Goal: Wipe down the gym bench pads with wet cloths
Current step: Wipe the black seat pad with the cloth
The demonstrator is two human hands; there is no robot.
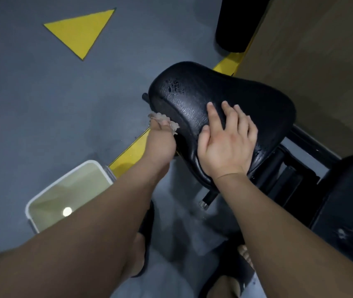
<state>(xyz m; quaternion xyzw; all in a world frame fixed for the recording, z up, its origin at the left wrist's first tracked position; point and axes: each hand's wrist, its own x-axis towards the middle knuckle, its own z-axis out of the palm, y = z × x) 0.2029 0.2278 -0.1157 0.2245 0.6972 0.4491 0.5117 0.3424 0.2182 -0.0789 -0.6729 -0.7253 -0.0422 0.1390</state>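
A black, textured seat pad (246, 97) of the gym bench fills the middle of the view, with wet droplets on its surface. My right hand (227, 143) lies flat on top of the pad near its front edge, fingers straight and spread. My left hand (160, 138) grips a crumpled pale cloth (164, 120) and holds it against the pad's left side edge. A second black pad (347, 203) sits at the lower right, with wet smears on it.
A white bucket (42, 194) of cloudy water stands on the grey floor at the lower left. Yellow frame bars (132, 151) run under the seat. A black roller pad (240, 22) stands at the top. My feet in black slippers (145, 239) are below.
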